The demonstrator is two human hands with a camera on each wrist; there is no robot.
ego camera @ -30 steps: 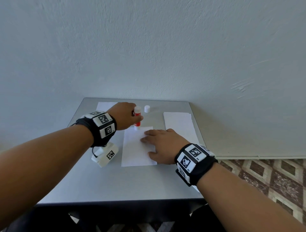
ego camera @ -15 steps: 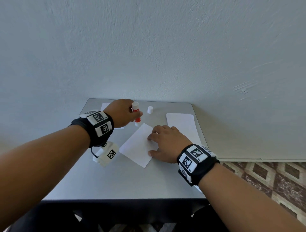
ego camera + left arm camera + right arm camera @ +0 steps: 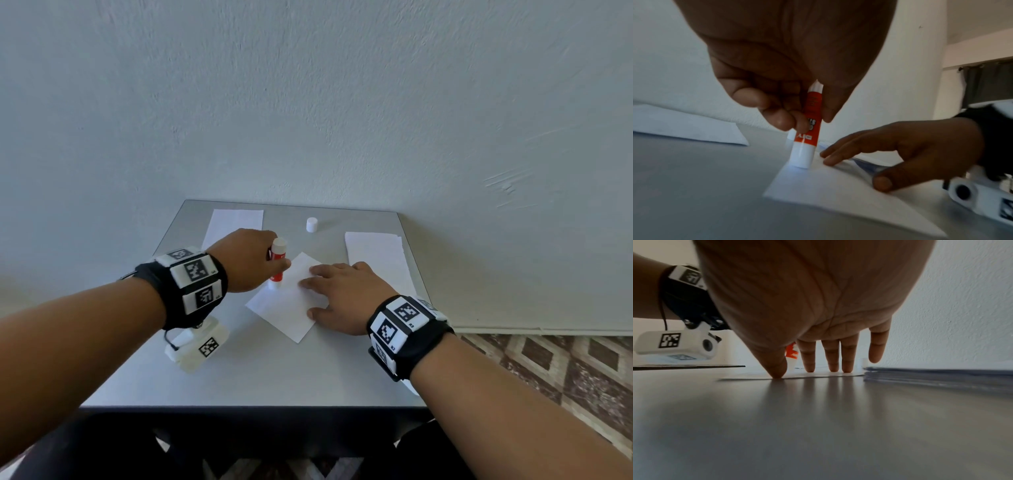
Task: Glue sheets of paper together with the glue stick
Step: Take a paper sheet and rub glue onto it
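**Glue stick meets the corner of the sheet**

The left hand (image 3: 248,260) pinches the red-and-white glue stick (image 3: 806,129) between thumb and curled fingers, holding it upright with its lower end on the near-left edge of a small white paper sheet (image 3: 286,305) lying skewed on the grey table (image 3: 260,373). The right hand (image 3: 346,296) lies flat, its straight, spread fingers pressing the sheet down, probably so it cannot slide under the glue. The stick's white cap (image 3: 312,225) stands apart at the back, out of the way. A stack of white paper (image 3: 376,257) waits just right of the pressing hand, a further sheet (image 3: 233,222) at the back left.
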